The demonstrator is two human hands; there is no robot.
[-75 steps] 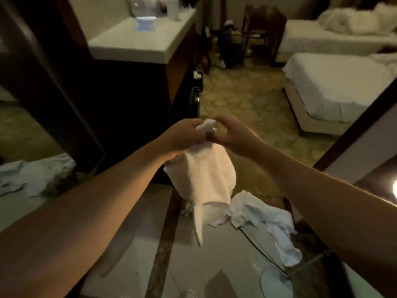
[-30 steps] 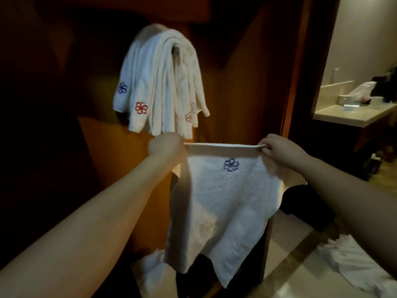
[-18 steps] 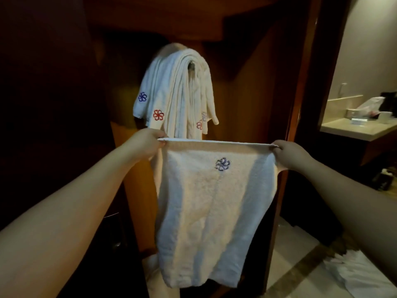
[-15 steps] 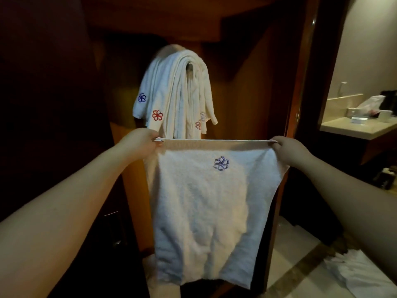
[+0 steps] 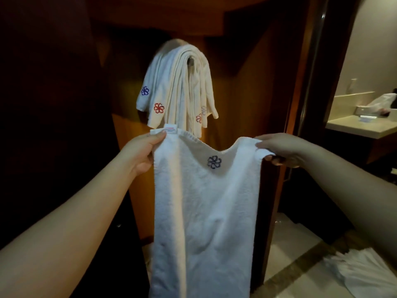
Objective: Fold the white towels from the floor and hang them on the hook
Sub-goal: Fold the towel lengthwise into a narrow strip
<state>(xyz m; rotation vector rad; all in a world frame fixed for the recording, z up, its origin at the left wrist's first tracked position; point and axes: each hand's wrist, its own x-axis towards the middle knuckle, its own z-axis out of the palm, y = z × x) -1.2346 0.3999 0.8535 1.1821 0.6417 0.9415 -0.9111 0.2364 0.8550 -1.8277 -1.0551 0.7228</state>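
Both hands, left hand [image 5: 143, 149] and right hand [image 5: 279, 149], are pinching the top corners of the soft, limp white terry towel [image 5: 204, 211]; it is sagging mid-frame, likely light, best gripped at its corners.

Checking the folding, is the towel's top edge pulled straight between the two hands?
No, the top edge of the held towel sags in a dip between the left hand and right hand.

1. We count one white terry towel with a dark blue flower emblem [image 5: 202, 211] held up by two bare hands: the left hand [image 5: 141, 151] and the right hand [image 5: 283, 150].
2. We see one bundle of folded white towels on the hook [image 5: 180, 87]; their number is unclear, with four flower emblems showing.
3. One crumpled white towel on the floor [image 5: 363, 272].
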